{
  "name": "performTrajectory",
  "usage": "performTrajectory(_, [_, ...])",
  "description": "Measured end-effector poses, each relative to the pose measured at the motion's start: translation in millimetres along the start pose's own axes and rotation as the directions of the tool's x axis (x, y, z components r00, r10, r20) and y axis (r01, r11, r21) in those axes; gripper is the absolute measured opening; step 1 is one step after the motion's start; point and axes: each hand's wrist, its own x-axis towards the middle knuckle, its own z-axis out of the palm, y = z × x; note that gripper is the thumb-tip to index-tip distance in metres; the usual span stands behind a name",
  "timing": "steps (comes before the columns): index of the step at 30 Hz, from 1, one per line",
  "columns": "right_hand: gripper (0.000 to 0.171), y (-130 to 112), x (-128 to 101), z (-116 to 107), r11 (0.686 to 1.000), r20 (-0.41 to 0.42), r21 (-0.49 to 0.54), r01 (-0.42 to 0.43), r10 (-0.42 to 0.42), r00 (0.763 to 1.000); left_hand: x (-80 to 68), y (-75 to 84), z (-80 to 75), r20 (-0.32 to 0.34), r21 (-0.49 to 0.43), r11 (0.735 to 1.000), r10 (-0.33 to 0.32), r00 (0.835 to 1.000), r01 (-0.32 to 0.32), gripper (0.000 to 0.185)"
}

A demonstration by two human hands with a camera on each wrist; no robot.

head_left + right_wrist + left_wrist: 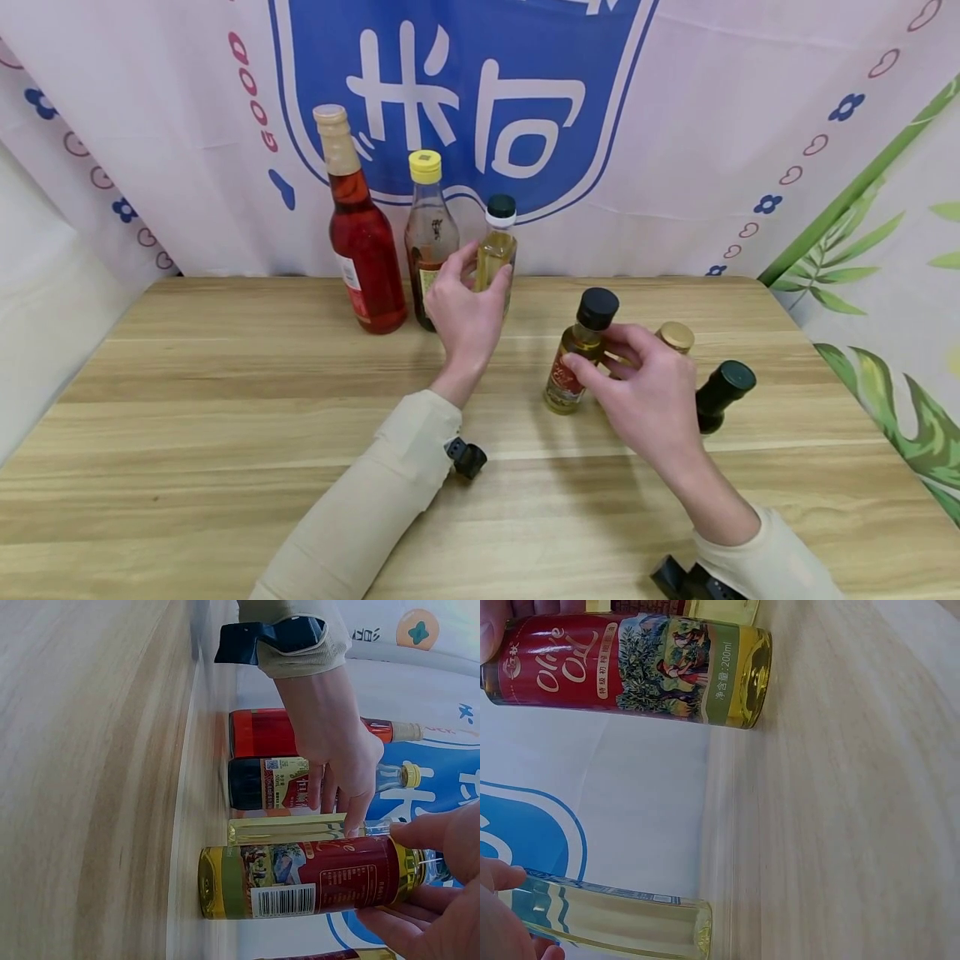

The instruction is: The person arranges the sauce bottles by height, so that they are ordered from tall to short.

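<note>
Both hands are lining bottles up on the table (pixel 225 400). The left hand (pixel 465 312), arm reaching forward, is wrapping its fingers around the pale oil bottle (pixel 497 250), just right of the yellow-capped bottle (pixel 429 237). The right hand (pixel 648 396) is pinching the olive oil bottle (pixel 581 350), farther right and nearer the person, standing upright. Judging by the row, the next move calls for carrying it upright beside the row.

Both arms wear long cream sleeves, the left sleeve (pixel 375 508) loose and creased, the right sleeve (pixel 765 558) ending in a soft cuff at the wrist. A small black camera mount (pixel 467 457) sits strapped under each wrist. Both hands are bare.
</note>
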Motion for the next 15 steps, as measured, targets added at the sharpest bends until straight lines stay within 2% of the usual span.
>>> performTrajectory(15, [0.038,0.7,-0.6,0.0,0.999,0.016,0.019,0.029,-0.029,0.999,-0.1,-1.1,0.6,-0.005,0.014,1.000,0.006,1.000,-0.006,0.045])
